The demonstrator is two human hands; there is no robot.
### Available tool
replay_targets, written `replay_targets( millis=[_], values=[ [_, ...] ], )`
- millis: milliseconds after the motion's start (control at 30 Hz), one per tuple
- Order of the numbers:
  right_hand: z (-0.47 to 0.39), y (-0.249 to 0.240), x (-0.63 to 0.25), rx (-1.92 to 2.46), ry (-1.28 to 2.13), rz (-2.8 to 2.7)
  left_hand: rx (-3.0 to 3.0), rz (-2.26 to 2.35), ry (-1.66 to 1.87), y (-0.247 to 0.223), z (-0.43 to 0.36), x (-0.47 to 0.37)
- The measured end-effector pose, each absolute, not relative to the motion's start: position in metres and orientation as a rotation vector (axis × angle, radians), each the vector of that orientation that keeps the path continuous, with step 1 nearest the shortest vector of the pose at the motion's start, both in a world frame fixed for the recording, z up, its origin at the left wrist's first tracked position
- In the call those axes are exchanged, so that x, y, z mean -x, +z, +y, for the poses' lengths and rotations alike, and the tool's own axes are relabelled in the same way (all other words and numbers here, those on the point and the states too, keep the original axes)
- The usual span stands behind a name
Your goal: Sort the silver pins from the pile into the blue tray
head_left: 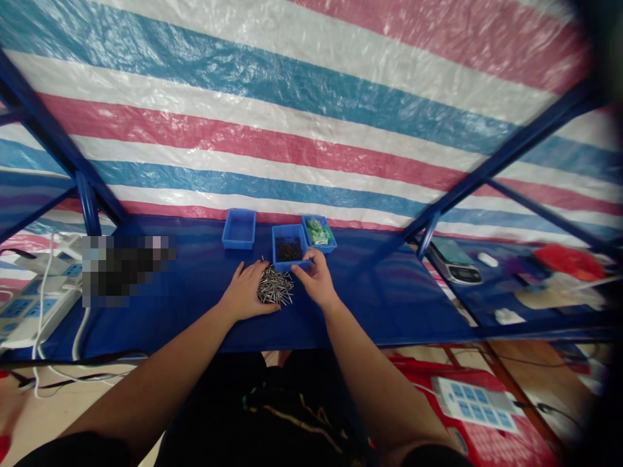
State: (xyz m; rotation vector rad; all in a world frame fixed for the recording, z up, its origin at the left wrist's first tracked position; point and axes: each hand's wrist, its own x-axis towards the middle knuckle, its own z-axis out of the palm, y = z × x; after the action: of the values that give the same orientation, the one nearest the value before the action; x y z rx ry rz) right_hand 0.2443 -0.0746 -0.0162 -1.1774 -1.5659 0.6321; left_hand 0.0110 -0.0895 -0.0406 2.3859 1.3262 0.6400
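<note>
A loose pile of metal nails or pins [276, 287] lies on the blue tabletop. My left hand [250, 291] rests against its left side, fingers apart and curved around it. Just behind the pile is a blue bin [288, 230] with small dark pieces inside. My right hand [316, 277] grips the front right corner of that bin between thumb and fingers. Right behind it, a second blue bin [331, 245] contains green and clear packets. A third blue bin [239, 229], with nothing visible inside, stands to the left.
Power strips with white cables [39, 308] and a blurred dark object are at the left. A digital scale [460, 272] and a red bag [568, 264] lie at the right. Blue frame bars rise on both sides before a striped sheet [292, 143].
</note>
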Motion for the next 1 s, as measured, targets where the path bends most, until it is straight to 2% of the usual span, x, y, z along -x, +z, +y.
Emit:
replay_targets(
  millis=[233,633,1000],
  values=[
    [-0.110,-0.004,-0.229,1.128,0.440,-1.815,-2.408,1.359,0.632,-0.046,-0.087,-0.010],
    [-0.120,-0.003,-0.217,1.079,0.153,-2.059,-2.406,1.357,0.669,-0.043,-0.089,-0.012],
    [-0.119,-0.013,-0.216,1.021,0.074,-2.061,-2.429,1.400,0.630,-0.046,-0.087,-0.013]
  ],
)
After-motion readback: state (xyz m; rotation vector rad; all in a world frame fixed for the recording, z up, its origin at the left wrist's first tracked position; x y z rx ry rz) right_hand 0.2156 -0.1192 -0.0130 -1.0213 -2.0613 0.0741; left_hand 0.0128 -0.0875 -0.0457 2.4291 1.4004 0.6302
